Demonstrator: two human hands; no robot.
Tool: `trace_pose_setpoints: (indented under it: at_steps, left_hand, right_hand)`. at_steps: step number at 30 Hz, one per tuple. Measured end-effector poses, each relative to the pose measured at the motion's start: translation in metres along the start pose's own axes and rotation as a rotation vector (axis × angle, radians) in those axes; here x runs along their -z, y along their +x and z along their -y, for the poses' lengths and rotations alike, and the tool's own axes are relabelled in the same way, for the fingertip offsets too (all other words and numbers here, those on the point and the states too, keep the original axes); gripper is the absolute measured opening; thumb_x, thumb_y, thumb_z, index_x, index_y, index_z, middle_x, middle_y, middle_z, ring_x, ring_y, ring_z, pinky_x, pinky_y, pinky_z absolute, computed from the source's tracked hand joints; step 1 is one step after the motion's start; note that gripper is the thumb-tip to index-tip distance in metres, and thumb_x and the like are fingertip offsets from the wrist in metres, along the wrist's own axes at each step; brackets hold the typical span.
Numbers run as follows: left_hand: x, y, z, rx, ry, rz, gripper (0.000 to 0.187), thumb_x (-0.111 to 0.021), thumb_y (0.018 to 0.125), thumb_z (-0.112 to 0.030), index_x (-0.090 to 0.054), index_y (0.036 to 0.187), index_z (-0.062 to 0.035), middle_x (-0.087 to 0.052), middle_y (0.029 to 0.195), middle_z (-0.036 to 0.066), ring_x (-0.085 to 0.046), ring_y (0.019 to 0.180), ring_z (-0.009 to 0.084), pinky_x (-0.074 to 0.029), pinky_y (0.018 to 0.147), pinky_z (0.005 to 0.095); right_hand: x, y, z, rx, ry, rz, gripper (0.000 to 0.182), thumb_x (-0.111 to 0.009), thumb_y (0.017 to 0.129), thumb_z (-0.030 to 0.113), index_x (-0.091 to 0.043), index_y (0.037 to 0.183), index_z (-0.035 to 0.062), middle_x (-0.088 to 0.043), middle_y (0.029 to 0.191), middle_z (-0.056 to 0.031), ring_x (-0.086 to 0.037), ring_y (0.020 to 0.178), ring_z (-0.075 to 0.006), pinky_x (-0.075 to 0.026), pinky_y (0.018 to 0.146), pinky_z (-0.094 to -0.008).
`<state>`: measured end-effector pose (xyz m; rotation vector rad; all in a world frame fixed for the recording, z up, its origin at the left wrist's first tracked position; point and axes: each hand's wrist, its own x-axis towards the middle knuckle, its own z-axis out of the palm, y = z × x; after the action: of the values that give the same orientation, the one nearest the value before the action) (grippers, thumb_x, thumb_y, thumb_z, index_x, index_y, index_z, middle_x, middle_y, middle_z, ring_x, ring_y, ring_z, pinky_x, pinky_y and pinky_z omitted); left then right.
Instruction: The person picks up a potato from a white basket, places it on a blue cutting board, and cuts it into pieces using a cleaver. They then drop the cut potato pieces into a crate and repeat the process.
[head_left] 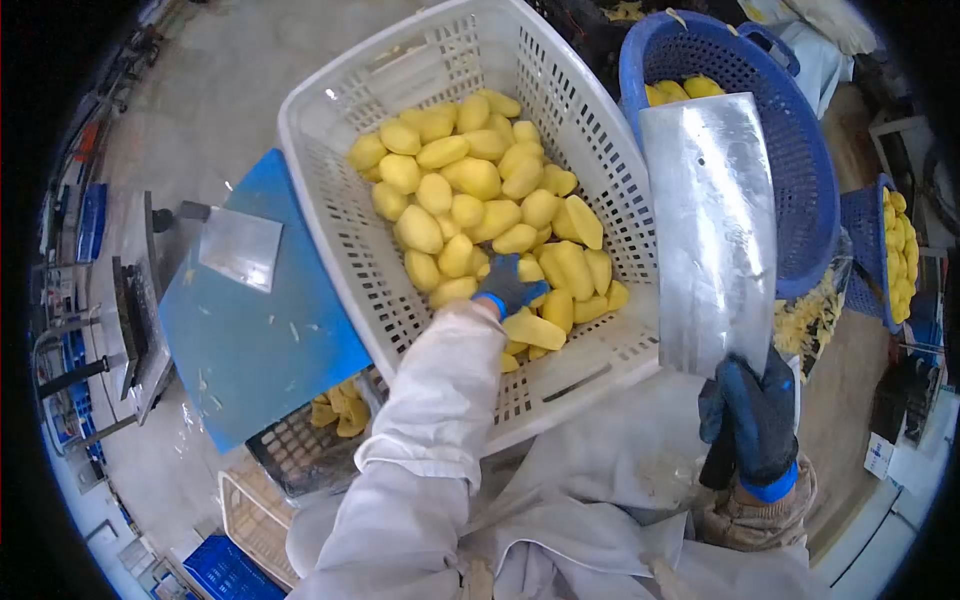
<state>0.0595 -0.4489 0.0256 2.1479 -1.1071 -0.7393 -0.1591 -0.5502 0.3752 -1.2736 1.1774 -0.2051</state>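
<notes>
My left hand (pixel 510 287), in a dark glove with a blue cuff, reaches down into a large white perforated crate (pixel 612 215). Its thumb and fingers close around a peeled potato (pixel 528 270) in the pile, though part of that grip is hidden. Many peeled yellow potatoes (pixel 470 178) lie heaped about it. My right hand (pixel 755 415), gloved alike, is wrapped round the dark handle of a cleaver (pixel 712 235). The broad metal blade points away from me, to the right of the crate and partly in front of a blue basket (pixel 800 200).
A blue board (pixel 250 345) with a second cleaver (pixel 240 247) on it lies left of the crate. Potato pieces (pixel 343 408) sit below it. Peelings (pixel 810 318) and another basket of potatoes (pixel 898 255) are at the right.
</notes>
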Motion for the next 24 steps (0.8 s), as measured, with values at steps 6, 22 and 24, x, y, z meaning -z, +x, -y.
trace_pose_setpoints:
  at_steps: [6,22,24]
  left_hand:
    - [-0.058,-0.031,-0.105,-0.203,0.227,0.385,0.040,-0.048,0.082,-0.029,-0.052,0.116,-0.0076,-0.051,0.112,0.020,-0.051,0.100,0.0382,-0.039,0.088,0.0495]
    - [-0.026,0.043,-0.032,0.027,0.272,0.495,0.068,-0.067,0.066,-0.019,-0.041,0.127,-0.0051,-0.052,0.119,0.022,-0.049,0.113,0.0339,-0.040,0.094,0.0398]
    - [-0.023,0.046,-0.022,0.078,-0.137,0.775,0.071,-0.069,0.065,-0.022,-0.041,0.127,-0.0046,-0.052,0.119,0.019,-0.047,0.114,0.0317,-0.040,0.093,0.0370]
  right_hand:
    - [-0.002,0.005,-0.002,0.014,0.024,-0.007,0.013,-0.047,0.087,0.005,-0.048,0.096,-0.0033,-0.052,0.058,-0.0082,-0.050,0.045,-0.0141,-0.042,0.040,-0.0250]
    - [0.002,-0.002,-0.005,0.015,0.035,-0.008,0.021,-0.048,0.086,0.005,-0.048,0.104,-0.0061,-0.053,0.061,-0.0090,-0.051,0.046,-0.0141,-0.042,0.042,-0.0256]
    - [-0.001,-0.003,-0.003,0.024,0.073,-0.019,0.020,-0.048,0.086,0.004,-0.048,0.103,-0.0058,-0.053,0.061,-0.0091,-0.050,0.047,-0.0138,-0.042,0.042,-0.0255]
